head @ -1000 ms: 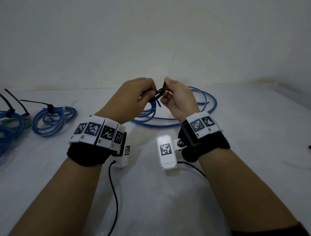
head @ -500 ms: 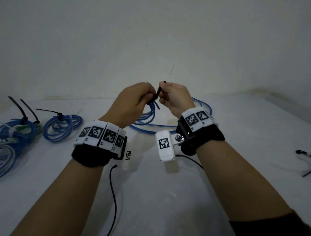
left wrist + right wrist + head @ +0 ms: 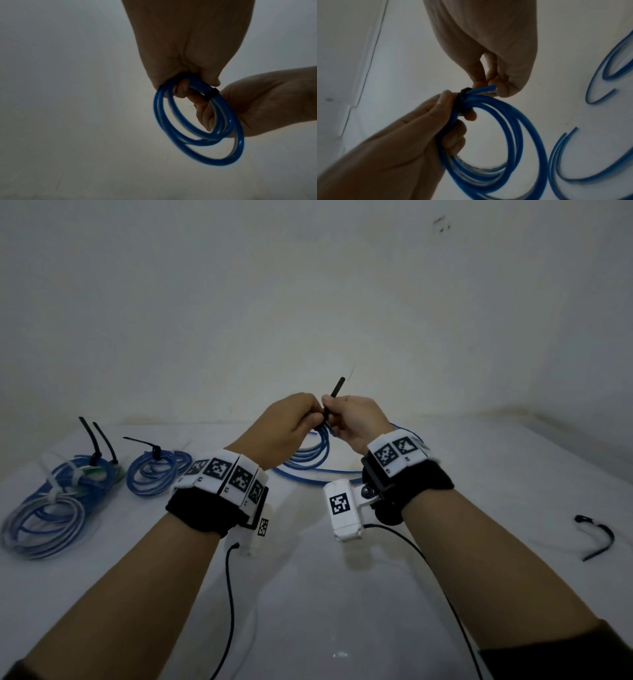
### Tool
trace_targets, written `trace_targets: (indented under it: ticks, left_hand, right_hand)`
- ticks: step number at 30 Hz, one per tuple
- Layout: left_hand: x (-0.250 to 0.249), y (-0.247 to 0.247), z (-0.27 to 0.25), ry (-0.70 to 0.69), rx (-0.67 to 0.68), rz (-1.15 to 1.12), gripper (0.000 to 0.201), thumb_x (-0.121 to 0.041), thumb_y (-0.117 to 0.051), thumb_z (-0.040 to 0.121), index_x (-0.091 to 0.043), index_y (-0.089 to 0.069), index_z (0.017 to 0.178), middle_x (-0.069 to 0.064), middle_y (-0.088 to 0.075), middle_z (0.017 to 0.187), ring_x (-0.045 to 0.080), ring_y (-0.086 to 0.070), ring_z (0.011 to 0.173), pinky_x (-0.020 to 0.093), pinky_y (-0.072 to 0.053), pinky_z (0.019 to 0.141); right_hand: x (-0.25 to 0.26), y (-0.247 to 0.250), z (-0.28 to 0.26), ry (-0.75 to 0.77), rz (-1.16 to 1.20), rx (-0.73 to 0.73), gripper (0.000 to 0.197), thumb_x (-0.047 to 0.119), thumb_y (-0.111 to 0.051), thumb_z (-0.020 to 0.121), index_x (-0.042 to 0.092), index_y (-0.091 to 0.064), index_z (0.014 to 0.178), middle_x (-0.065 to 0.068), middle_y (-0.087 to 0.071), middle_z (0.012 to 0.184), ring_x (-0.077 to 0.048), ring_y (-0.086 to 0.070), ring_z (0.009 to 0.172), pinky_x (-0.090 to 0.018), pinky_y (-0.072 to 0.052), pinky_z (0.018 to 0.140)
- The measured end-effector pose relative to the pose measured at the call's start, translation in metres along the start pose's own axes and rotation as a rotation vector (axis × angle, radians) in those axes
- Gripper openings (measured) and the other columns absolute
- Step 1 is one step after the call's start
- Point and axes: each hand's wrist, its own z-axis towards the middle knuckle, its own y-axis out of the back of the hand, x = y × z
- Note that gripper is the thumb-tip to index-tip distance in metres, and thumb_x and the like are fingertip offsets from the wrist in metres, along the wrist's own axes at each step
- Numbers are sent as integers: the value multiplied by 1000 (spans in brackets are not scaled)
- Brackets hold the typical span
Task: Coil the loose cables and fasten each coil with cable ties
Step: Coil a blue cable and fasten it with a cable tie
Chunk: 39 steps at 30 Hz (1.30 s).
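Left hand (image 3: 284, 426): your fingers curl round the blue coil (image 3: 199, 125), held up.
Right hand (image 3: 356, 419): you pinch the black tie (image 3: 331, 402), apparently pulling its tail.
Done: tied coils (image 3: 154, 470) off your left.
Left: loose cable (image 3: 573, 162) beyond your hands; spare tie (image 3: 597, 539) off your right.

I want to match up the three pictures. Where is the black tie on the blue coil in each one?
Head: the tie sticks up between the two hands, centre of the picture.
Left wrist: it is a black band round the coil, right of centre, under the left hand.
Right wrist: a black band at the coil's top, centre, below the right hand.
Shared landmark: the blue coil.
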Motion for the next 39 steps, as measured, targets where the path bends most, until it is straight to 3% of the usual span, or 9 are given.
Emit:
trace_targets:
  ticks: [4,7,11,19,25,31,34,37,39]
  left_hand:
    - [-5,3,-6,-18,34,60,10,-12,-49,94,-5,-56,96,-2,-49,85,9,-44,73,5,-33,65]
    - [-9,9,-7,-24,55,101,10,-12,-49,94,-5,-55,97,-3,-48,87,12,-44,78,13,-31,63]
    - [-15,12,-11,-14,56,127,12,-9,-48,94,-4,-56,100,-3,-47,88,13,-43,79,17,-25,64]
    - [-17,9,-18,15,35,76,16,-9,-44,95,-2,-57,102,5,-56,95,14,-47,82,17,-28,67]
    - [-11,20,-22,50,-20,78,17,-10,-44,96,-3,-57,103,5,-58,98,14,-49,84,15,-28,67]
    - [4,40,-30,247,-278,87,18,-13,-50,93,-3,-59,105,8,-62,102,18,-53,90,12,-28,69]
    - [16,49,-35,439,-363,19,20,-16,-51,93,-3,-58,107,7,-61,102,19,-53,92,13,-30,68]
    - [23,55,-41,604,-385,-197,24,-23,-44,96,-4,-57,102,10,-62,101,25,-57,97,32,-44,85]
    - [28,60,-48,674,-394,-353,23,-22,-38,96,-8,-56,95,11,-60,96,27,-57,93,38,-44,87]
  right_hand:
    - [6,-6,-1,-10,-65,-48,25,6,-60,88,5,-52,65,-9,-46,59,-13,-38,47,-20,-32,45]
    - [12,-11,2,-37,-108,-71,27,3,-60,87,2,-51,62,-10,-45,59,-14,-35,47,-23,-28,47]
    - [16,-16,6,-62,-184,-86,25,4,-62,86,1,-53,63,-11,-48,59,-16,-37,47,-25,-30,50]
    - [20,-14,9,-80,-253,-97,22,5,-67,82,1,-55,64,-10,-52,60,-15,-41,46,-23,-35,49]
    - [24,-27,2,97,-302,-88,27,10,-67,83,7,-53,60,-8,-53,55,-17,-45,48,-27,-40,56]
    - [30,-58,-25,340,-375,-98,18,25,-63,87,11,-52,85,-4,-60,79,-14,-59,54,-32,-52,63]
    - [21,-78,-40,269,-343,111,12,12,-52,92,5,-56,84,-10,-60,75,-18,-56,54,-28,-49,51]
    - [11,-98,-47,212,-311,248,20,15,-49,95,7,-58,79,-9,-62,76,-20,-61,60,-30,-52,55]
    - [7,-108,-47,208,-303,260,19,16,-52,93,7,-59,78,-13,-64,82,-22,-63,68,-33,-54,63]
